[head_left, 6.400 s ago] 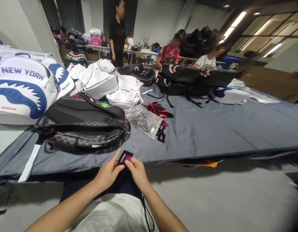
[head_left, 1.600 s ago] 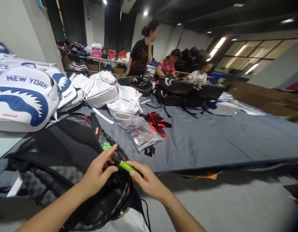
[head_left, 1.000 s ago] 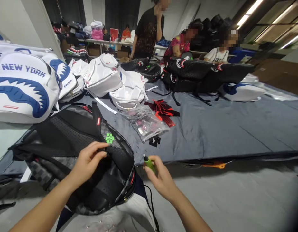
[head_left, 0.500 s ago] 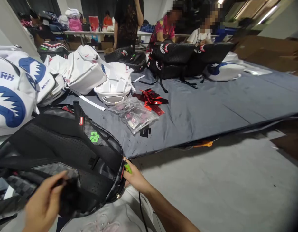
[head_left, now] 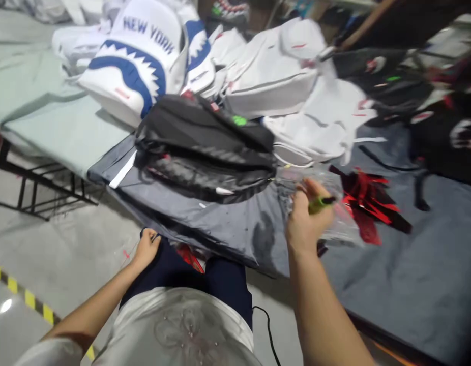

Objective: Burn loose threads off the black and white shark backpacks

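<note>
My right hand (head_left: 307, 223) is raised over the grey padded table (head_left: 391, 274), closed around a small green tool (head_left: 320, 204). It hovers just in front of a clear plastic bag (head_left: 334, 223) and left of a heap of red and black tags (head_left: 369, 203). My left hand (head_left: 146, 249) rests low on my dark-trousered knee, fingers curled, pinching something thin that I cannot make out. A black checkered backpack (head_left: 205, 147) with a green logo lies on the table beyond both hands.
White backpacks, one printed NEW YORK (head_left: 138, 56) with a blue shark mouth, are piled behind the black one. More black bags (head_left: 441, 127) lie at the right. A red tag (head_left: 189, 256) sits on my lap. A metal frame (head_left: 37, 183) and yellow-black floor tape (head_left: 25, 300) are at the left.
The view has swung left and down. The black backpack has left my lap and lies on the table. My right hand rose with the green tool; my left hand dropped to my knee.
</note>
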A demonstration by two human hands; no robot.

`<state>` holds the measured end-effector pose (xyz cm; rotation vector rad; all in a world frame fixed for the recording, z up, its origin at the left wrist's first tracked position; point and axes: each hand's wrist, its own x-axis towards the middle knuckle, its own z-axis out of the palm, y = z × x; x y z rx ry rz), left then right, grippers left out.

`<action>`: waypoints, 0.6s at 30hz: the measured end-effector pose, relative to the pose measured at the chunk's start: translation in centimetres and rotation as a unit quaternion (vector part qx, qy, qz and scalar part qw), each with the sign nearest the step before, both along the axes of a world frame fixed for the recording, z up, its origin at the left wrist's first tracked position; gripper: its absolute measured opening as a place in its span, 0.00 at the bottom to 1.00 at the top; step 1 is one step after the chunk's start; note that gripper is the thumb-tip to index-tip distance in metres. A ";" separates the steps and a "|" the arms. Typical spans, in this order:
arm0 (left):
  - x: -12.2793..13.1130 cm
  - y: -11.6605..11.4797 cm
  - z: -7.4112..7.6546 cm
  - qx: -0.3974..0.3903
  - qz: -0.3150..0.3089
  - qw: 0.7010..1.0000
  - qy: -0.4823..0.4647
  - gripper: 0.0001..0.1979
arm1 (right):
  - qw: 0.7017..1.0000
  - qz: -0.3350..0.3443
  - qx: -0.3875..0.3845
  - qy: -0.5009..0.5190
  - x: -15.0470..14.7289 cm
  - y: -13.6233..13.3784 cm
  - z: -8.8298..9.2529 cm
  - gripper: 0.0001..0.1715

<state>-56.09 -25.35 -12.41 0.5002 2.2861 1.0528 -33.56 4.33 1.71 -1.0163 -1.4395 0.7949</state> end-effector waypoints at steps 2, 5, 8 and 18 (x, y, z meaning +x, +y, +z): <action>0.4 -0.2 -2.5 -0.054 -0.043 0.997 0.029 0.09 | 0.998 0.026 0.024 -0.058 0.4 -5.6 -2.5 0.14; 0.0 1.5 -5.5 -0.090 -0.162 0.980 0.070 0.09 | 0.903 0.325 0.001 -0.282 1.2 -13.6 -7.2 0.20; -1.0 5.1 -7.6 -0.079 -0.285 0.949 0.110 0.11 | 0.738 0.483 -0.062 -0.467 0.7 -17.6 -11.8 0.34; -0.4 -2.6 -8.4 -0.061 -0.522 0.837 0.152 0.10 | 0.613 0.413 -0.101 -0.666 -1.4 -18.1 -18.7 0.37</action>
